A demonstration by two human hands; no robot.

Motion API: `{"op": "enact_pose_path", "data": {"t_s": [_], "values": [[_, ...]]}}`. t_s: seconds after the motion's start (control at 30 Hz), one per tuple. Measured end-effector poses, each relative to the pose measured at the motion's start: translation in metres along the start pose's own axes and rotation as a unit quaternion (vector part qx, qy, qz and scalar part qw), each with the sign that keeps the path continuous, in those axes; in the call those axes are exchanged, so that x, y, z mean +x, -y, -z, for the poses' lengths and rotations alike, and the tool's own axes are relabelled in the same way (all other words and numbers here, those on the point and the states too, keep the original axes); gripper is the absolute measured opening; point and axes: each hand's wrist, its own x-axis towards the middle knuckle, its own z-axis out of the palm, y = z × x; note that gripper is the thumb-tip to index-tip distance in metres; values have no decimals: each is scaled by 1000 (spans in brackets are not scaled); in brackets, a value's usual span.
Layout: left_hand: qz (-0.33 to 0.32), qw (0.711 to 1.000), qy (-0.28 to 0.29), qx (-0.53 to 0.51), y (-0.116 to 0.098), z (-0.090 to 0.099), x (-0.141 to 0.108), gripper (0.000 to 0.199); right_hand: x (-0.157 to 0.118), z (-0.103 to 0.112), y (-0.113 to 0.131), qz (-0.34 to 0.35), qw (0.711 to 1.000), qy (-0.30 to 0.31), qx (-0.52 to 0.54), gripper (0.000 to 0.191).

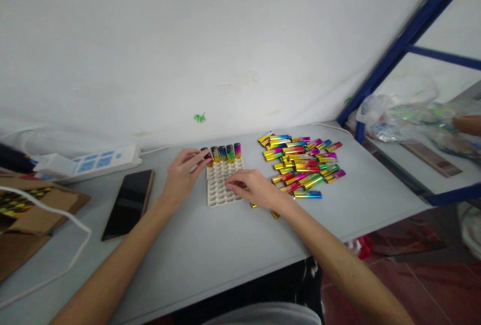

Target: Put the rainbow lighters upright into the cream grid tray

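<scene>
At the far end of the tray (224,203), lighters (230,153) are racked; near slots (213,189) unfilled, right pile (306,164) unracked. Far-left lighter (211,164) pinched by left hand (180,175); right hand (257,190): fingers bunched, hold unclear.

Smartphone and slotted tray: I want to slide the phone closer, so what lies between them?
In the head view, the left hand and forearm cross between the smartphone and the slotted tray, with grey tabletop beside them.

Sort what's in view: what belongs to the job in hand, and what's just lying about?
Seemingly in the job:
slotted tray
upright lighters in it
shiny pieces piled alongside

Apparently lying about:
phone
power strip
plastic bag
cardboard box (role unclear)
</scene>
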Motion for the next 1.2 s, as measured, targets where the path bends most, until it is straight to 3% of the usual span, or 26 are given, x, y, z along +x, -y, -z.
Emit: {"op": "enact_pose_path", "data": {"t_s": [0.1, 0.2, 0.43, 0.63, 0.77, 0.9, 1.03, 1.2], "values": [[-22, 999, -28, 23, 4, -5, -7, 30, 1, 1, 1, 4, 1000, 7, -10, 16], [-43, 999, -20, 26, 9, -8, -10, 31, 0, 1, 0, 9, 1000, 10, -15, 16], [10, 1000, -1, -15, 5, -10, -14, 40, -1, 6, 0, 31, 999, -21, -4, 18], [18, 999, 17, -23, 0, -7, -17, 40, -12, 51, -10, -54, 993, -94, -51, 16], [28, 999, 19, -21, 1, -9, -20, 51, -35, 89, -25, -145, 982, -38, -116, 8], [47, 999, 6, -26, 0, -11, -21, 63, -58, 106, -39, -208, 970, 38, -119, 12], [50, 998, -33, -15, -6, -4, -18, 46, -62, 102, -47, -219, 965, 44, -140, 10], [-6, 993, -114, -5, -20, 9, -20, 15, -52, 91, -46, -179, 971, 11, -160, 10]]}}
